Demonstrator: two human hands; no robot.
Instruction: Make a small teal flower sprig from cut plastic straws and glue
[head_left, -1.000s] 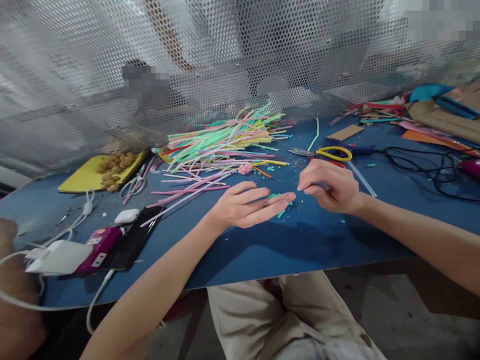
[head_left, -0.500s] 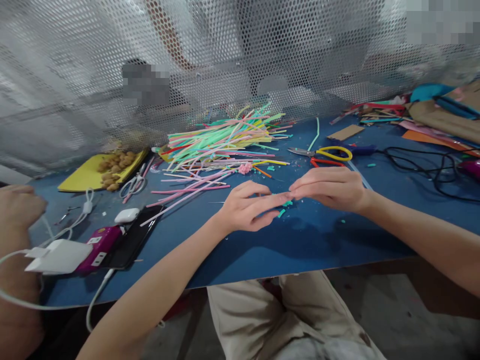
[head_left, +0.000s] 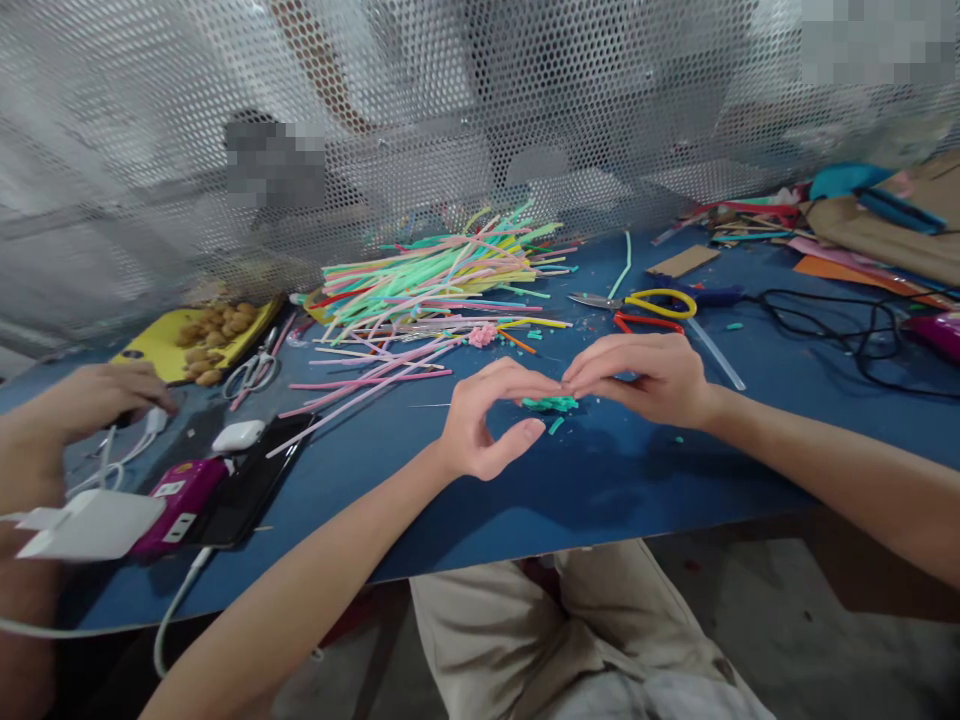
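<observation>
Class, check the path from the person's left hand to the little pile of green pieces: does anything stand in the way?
Nothing visible stands between the left hand and the green pieces, which show just below its fingers in the picture. The scissors and pink cluster lie farther back, outside that gap.

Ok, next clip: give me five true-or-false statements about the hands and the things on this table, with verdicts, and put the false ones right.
1. The fingertips of the left hand and right hand are close together near teal pieces. True.
2. The right hand grips the yellow-handled scissors. False: the scissors lie on the blue table, beyond that hand.
3. A pink tuft lies beside the pipe cleaners. True.
4. The brown round items are at the far right. False: the brown round items are at the left.
5. Another person's hand is at the left, beyond a white power adapter. True.
</observation>
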